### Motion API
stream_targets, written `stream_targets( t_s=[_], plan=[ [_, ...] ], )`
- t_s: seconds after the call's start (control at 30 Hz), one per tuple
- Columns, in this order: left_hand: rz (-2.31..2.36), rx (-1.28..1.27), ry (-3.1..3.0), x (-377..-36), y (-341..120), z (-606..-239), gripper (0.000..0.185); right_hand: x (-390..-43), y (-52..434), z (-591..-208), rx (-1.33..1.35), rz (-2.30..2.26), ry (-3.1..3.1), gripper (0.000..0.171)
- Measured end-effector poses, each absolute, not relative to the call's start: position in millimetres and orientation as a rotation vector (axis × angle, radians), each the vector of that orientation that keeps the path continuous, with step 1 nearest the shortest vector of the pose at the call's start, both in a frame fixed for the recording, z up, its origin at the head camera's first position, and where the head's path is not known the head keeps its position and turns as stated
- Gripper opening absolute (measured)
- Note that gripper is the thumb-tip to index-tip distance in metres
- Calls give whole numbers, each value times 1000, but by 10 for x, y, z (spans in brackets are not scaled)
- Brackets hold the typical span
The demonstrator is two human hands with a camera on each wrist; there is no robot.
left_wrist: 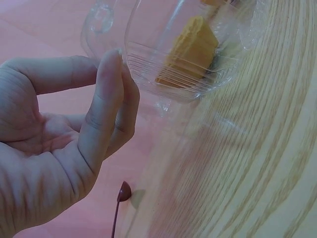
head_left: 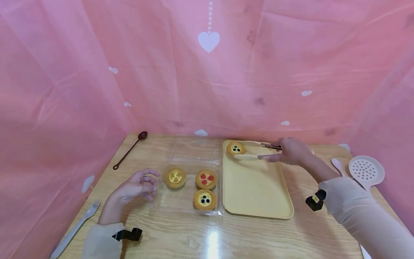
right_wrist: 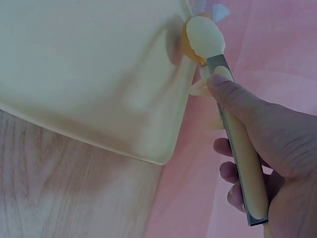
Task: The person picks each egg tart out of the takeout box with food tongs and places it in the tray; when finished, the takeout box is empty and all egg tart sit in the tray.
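Wood table (head_left: 252, 237): tart (head_left: 236, 148) at far left corner of tray (head_left: 258, 190), between tips of tongs (head_left: 247, 157); right hand (head_left: 292, 151) clamped round tongs; left hand (head_left: 137, 186) loosely bent by clear box (head_left: 174, 205); table room in front; pink cloth (head_left: 207, 90) behind, both sides

Head view faces forward, down; wrist views (much nearer) share its table (head_left: 168, 235).
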State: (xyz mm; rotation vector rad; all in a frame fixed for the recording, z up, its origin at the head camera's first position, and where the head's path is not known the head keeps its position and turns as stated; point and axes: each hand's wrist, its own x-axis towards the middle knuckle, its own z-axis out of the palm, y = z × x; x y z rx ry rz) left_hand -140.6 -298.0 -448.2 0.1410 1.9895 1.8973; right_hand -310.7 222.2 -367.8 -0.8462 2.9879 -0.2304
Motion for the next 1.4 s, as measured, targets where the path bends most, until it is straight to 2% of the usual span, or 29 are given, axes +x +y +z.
stream_targets(
  t_s=[0.07,0.23,0.53,0.6,0.77,0.83,1.07,1.23,1.4],
  plan=[
    [1897,146,1983,-1400,-2979,-4484,48,-3108,2226,-3721,-867,-239,2989,61],
    [1899,164,1967,-1402,-2982,-4487,47,-3087,2246,-3805,-897,-301,2976,45],
    [1899,162,1973,-1428,-2979,-4479,46,-3011,2280,-3817,-845,-454,2940,48],
    [1896,143,1981,-1425,-2982,-4472,46,-3009,2288,-3813,-884,-481,2946,53],
    [1898,125,1987,-1420,-2988,-4465,47,-3022,2281,-3785,-964,-603,2927,81],
    [1899,130,1990,-1418,-2992,-4470,48,-3026,2249,-3764,-973,-644,2917,83],
    [1900,147,1984,-1414,-3012,-4486,47,-2885,1958,-3670,-1114,-682,2901,79],
    [1918,153,1968,-1410,-3023,-4490,42,-2688,1618,-3567,-1161,-671,2865,62],
    [1944,170,1946,-1419,-3017,-4511,39,-2509,1318,-3520,-1241,-611,2879,69]
  ],
)
